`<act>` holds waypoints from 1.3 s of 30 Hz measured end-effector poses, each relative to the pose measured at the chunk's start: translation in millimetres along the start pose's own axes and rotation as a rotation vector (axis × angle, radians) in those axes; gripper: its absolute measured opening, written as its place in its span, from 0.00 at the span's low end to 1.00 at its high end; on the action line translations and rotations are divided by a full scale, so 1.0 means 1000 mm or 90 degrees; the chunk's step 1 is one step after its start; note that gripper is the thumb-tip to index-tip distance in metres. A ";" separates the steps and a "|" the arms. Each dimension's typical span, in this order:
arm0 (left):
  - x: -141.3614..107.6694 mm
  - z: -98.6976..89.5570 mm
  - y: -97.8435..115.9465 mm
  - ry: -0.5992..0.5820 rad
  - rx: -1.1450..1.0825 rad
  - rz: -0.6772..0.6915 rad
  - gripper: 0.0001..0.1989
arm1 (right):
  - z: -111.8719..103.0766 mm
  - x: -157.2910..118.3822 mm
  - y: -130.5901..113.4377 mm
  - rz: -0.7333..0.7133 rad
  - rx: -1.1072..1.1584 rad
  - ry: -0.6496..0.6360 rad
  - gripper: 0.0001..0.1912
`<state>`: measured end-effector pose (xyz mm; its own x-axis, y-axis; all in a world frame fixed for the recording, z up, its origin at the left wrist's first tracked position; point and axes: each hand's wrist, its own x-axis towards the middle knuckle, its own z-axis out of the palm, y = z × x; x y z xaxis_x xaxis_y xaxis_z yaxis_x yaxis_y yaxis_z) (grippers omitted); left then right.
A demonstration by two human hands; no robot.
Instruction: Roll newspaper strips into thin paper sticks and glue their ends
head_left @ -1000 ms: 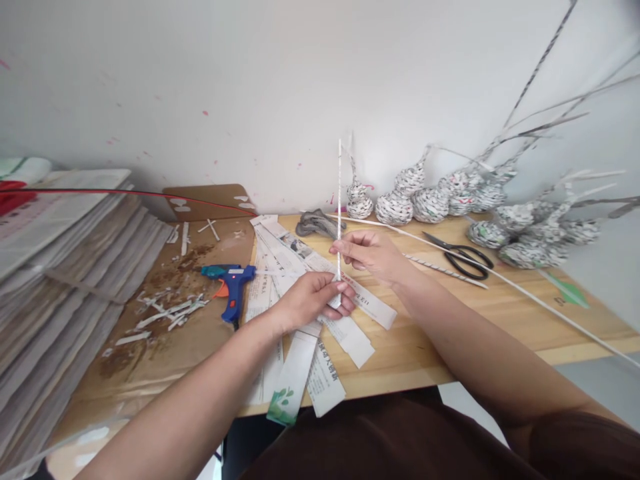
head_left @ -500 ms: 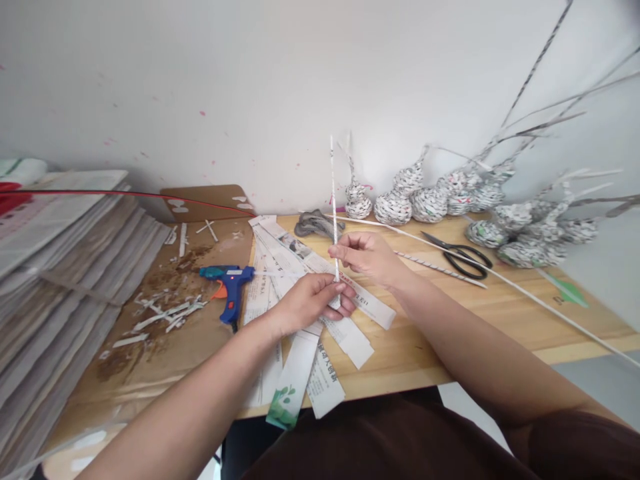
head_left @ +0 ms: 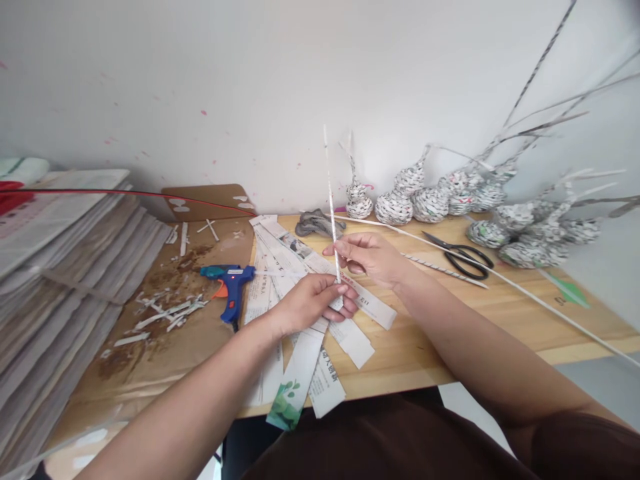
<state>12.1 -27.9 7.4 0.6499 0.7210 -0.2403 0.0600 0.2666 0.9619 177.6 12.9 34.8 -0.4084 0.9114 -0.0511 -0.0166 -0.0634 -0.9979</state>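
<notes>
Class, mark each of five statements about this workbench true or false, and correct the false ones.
1. The left hand holds the lower part of a thin paper stick. True.
2. The glue gun has a green trigger. False: it is orange.
3. The scissors lie left of the newspaper strips. False: they lie to the right.
4. Woven paper shapes stand by the wall. True.
5. The right hand holds the scissors. False: its fingers are on the paper stick.

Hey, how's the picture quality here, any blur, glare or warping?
Head view, now: soft, fairly even light, no harsh glare on the wall; the newspaper stack looks stretched at the left edge; fine print on the paper strips is too soft to read; the scissors stay recognizable.
</notes>
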 end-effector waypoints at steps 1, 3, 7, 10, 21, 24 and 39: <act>0.000 0.000 0.000 -0.006 -0.003 0.003 0.20 | 0.000 0.000 0.000 -0.002 0.009 0.016 0.18; 0.000 0.001 -0.001 -0.018 -0.011 0.010 0.20 | 0.001 0.000 -0.001 -0.012 0.027 0.069 0.17; -0.001 0.002 -0.001 -0.021 -0.013 0.011 0.19 | 0.001 -0.001 -0.003 -0.011 0.030 0.048 0.16; -0.001 0.002 -0.001 -0.027 -0.006 0.007 0.18 | 0.000 0.000 -0.004 -0.005 0.026 0.011 0.16; -0.005 0.003 0.002 -0.033 0.007 0.005 0.19 | -0.003 0.000 -0.006 -0.007 0.019 0.023 0.17; -0.005 0.004 0.002 -0.035 0.006 0.014 0.19 | -0.003 0.000 -0.006 -0.031 0.051 0.095 0.19; -0.004 0.002 0.001 -0.031 -0.001 0.008 0.19 | -0.008 0.000 -0.007 0.007 -0.016 -0.007 0.16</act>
<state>11.3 -32.0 9.8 0.6870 0.6919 -0.2222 0.0511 0.2590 0.9645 184.6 16.4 41.6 -0.4184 0.9062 -0.0617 0.0104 -0.0632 -0.9979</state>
